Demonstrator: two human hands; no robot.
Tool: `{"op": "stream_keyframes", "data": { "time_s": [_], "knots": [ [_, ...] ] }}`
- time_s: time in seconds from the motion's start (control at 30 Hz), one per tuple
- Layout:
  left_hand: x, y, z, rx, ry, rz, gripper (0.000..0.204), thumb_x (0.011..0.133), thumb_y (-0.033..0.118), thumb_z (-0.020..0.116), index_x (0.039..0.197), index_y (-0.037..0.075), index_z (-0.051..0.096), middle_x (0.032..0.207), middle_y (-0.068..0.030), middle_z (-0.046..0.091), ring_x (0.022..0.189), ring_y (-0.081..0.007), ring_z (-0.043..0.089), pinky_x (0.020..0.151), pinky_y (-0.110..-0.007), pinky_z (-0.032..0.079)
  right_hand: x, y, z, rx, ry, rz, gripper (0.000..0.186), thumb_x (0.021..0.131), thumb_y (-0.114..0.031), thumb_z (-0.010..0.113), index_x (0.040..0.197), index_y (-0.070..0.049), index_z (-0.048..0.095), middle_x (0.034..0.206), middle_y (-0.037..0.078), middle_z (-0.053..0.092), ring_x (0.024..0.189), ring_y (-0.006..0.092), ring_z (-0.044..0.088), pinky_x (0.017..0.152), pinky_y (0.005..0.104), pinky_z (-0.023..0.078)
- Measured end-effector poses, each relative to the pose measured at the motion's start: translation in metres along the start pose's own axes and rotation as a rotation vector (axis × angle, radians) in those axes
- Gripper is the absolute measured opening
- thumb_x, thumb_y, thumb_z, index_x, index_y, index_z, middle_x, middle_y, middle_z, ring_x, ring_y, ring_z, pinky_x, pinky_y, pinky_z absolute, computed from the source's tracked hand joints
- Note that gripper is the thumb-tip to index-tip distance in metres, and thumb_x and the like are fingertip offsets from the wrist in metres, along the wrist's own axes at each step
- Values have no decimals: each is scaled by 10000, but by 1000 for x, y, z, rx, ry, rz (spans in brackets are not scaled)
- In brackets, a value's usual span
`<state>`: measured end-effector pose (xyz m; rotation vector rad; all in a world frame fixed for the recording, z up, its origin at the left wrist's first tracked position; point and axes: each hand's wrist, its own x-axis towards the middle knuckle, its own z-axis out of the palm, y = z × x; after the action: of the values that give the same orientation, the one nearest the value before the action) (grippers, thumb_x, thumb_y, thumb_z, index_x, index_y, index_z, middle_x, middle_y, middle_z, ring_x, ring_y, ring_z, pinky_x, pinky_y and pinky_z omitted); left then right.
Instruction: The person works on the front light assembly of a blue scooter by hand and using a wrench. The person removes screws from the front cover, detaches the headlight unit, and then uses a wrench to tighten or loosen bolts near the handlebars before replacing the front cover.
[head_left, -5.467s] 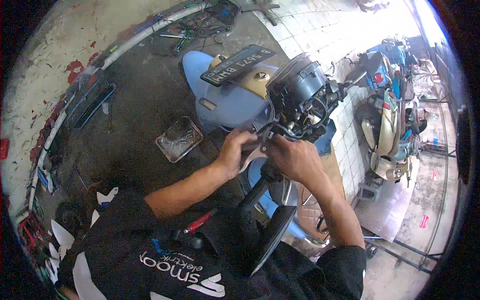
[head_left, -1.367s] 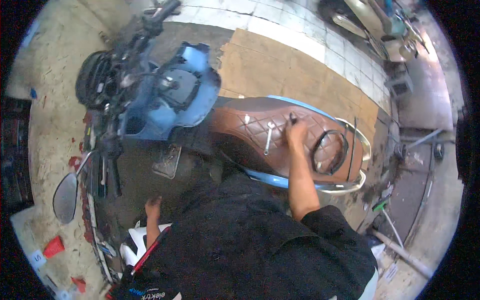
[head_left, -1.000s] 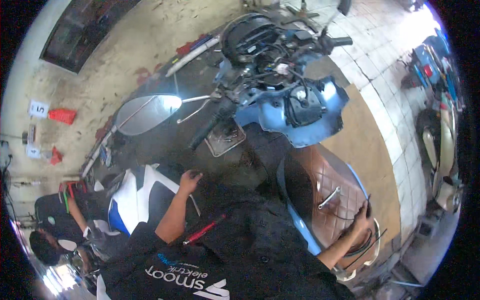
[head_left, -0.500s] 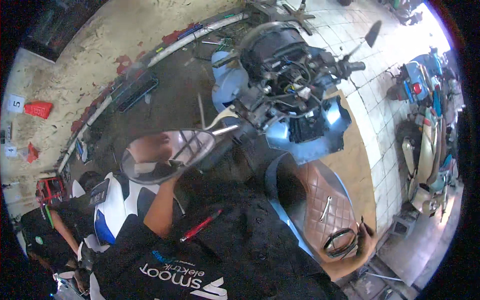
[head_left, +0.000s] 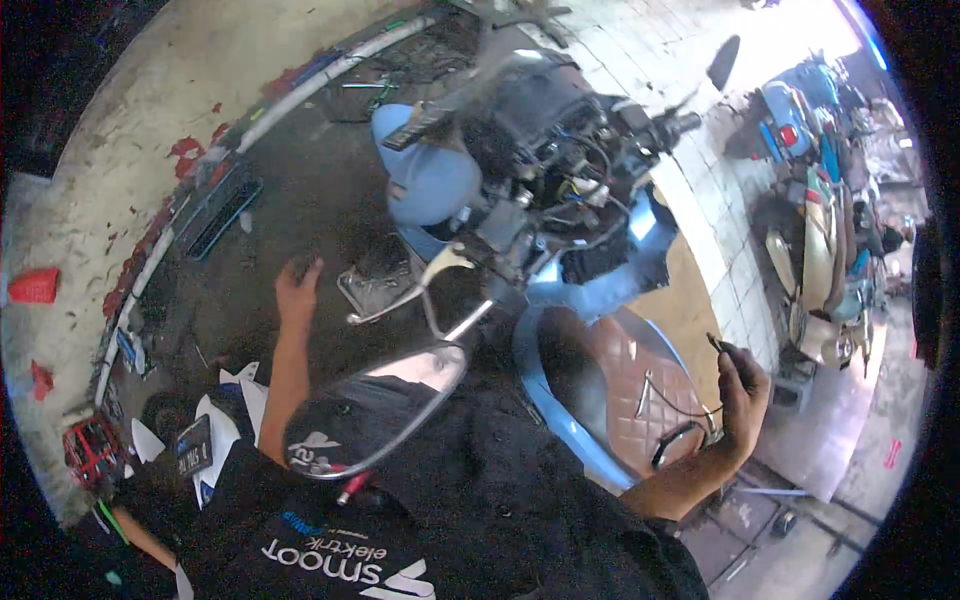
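My right hand (head_left: 741,388) pinches a thin black cable (head_left: 688,412) above the brown quilted seat (head_left: 620,360). One dark end sticks out past the fingertips, and the rest curls down onto the seat's rear. A silver wrench (head_left: 644,393) lies on that seat, beside the cable. My left hand (head_left: 297,285) reaches out over the dark floor with thumb and fingers apart, holding nothing I can see. Close to its right are the brake lever (head_left: 385,305) and a round mirror (head_left: 380,408) of the blue scooter (head_left: 435,185). Wiring (head_left: 580,185) lies exposed at the handlebar.
A white scooter (head_left: 215,440) and another person's arm (head_left: 150,545) are at lower left. A blue-edged black grille part (head_left: 220,215) lies on the floor by the wall. Brown cardboard (head_left: 690,290) lies beside the seat. Several scooters (head_left: 815,220) stand along the right.
My left hand has come out from behind the mirror and moved forward. The mirror has tilted. My right hand has lifted the cable and partly drawn out its coil. The view has shifted.
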<state>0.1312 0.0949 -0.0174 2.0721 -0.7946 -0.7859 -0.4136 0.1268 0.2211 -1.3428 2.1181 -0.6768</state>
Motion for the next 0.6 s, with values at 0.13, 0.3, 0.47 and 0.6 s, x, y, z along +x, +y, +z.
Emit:
{"op": "stream_keyframes", "data": {
  "time_s": [0.13,0.3,0.47,0.6],
  "knots": [
    [25,55,8,-294,-111,222,357,849,230,703,1066,-48,643,973,-107,685,894,-166,618,815,-298,473,28,-96,60,-144,-161,-420,144,789,-36,692,914,35,688,820,81,589,766,176,573,716,271,455],
    [19,113,44,-368,-574,154,335,846,270,686,1051,4,677,1002,-69,691,923,-160,609,863,-304,464,79,-179,155,-224,-377,-732,215,795,-15,630,994,-38,707,917,140,605,847,304,609,754,353,480],
    [-8,116,72,-531,-803,79,329,856,222,679,1088,-10,657,1014,-73,681,913,-165,609,868,-299,464,90,-196,213,-454,-351,-1084,222,717,11,634,918,-36,715,911,164,612,898,348,588,791,410,469],
    [-11,117,81,-601,-983,-50,324,860,198,672,1092,-27,643,1003,-87,678,900,-166,620,848,-296,474,92,-197,225,-498,-452,-1063,223,685,-29,612,878,-79,710,835,173,616,892,376,586,794,454,482]
  ]
}}
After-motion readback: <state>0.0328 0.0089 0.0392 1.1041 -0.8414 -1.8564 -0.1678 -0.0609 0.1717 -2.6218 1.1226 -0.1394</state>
